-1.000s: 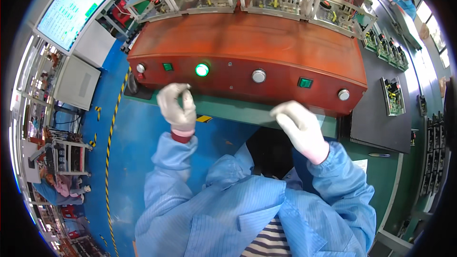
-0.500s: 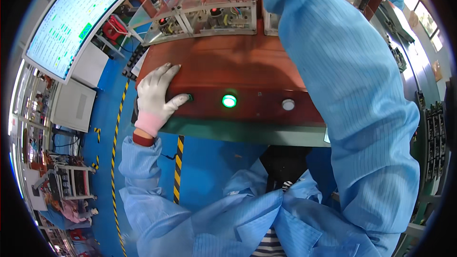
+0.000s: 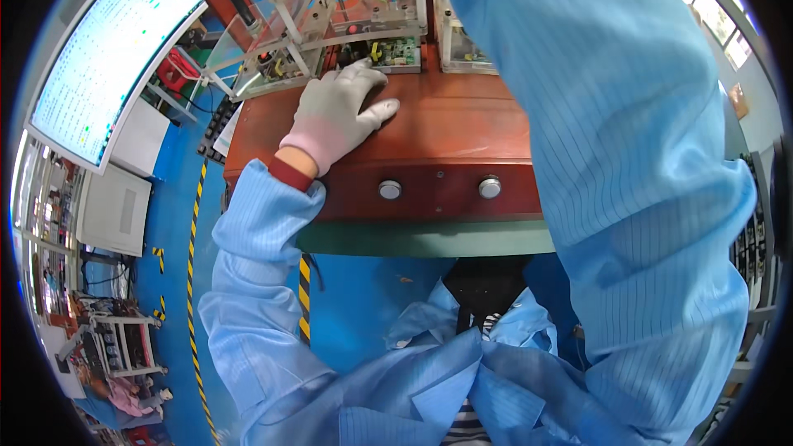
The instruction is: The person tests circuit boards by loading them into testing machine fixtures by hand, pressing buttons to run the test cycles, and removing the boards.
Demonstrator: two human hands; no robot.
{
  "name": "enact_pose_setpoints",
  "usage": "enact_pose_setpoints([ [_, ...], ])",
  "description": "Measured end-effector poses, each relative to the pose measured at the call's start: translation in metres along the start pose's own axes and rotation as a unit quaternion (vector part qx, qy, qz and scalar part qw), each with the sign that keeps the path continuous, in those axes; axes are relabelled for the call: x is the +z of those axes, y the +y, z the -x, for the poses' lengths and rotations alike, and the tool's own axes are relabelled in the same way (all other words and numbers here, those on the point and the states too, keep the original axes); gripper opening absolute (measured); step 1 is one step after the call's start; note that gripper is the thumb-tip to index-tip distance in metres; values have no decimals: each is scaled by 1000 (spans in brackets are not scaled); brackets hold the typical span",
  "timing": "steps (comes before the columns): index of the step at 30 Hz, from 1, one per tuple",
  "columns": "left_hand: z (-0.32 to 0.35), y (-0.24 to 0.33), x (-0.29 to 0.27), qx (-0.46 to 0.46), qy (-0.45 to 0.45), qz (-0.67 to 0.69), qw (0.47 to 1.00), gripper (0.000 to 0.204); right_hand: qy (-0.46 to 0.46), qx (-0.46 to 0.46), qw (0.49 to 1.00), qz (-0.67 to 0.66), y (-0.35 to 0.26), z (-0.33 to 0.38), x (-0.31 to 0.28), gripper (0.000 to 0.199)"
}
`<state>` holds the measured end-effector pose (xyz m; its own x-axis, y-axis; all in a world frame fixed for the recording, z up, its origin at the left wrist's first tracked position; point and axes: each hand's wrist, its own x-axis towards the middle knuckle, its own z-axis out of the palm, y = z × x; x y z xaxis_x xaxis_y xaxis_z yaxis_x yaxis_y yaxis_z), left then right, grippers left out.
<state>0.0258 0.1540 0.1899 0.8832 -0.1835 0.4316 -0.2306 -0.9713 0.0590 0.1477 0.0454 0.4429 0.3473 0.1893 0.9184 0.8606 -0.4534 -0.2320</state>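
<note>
Above the red box (image 3: 462,128), the left hand (image 3: 341,111) is partly spread, thumb apart, beside the board (image 3: 405,52). This sits in the left fixture (image 3: 287,25) and looks light, stiff, fragile; its edges suit gripping. The right hand is beyond view; I cannot tell its state.

Bright interior. Windows (image 3: 714,12) at two o'clock wash out; screen (image 3: 107,58) at ten glows. Fisheye rim bends, blackens.

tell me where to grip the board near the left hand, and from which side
Probably the near edge of the board, from the person's side: it looks flat, that edge facing the left hand, while the frame rises around it.
</note>
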Motion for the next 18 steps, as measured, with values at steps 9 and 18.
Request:
enact_pose_setpoints([
  [9,36,58,-24,-37,19,-12,999,44,-317,-207,919,110,-18,180,-46,33],
  [18,45,118,-32,-21,39,119,992,42,-596,-69,795,89,24,190,-4,50],
])
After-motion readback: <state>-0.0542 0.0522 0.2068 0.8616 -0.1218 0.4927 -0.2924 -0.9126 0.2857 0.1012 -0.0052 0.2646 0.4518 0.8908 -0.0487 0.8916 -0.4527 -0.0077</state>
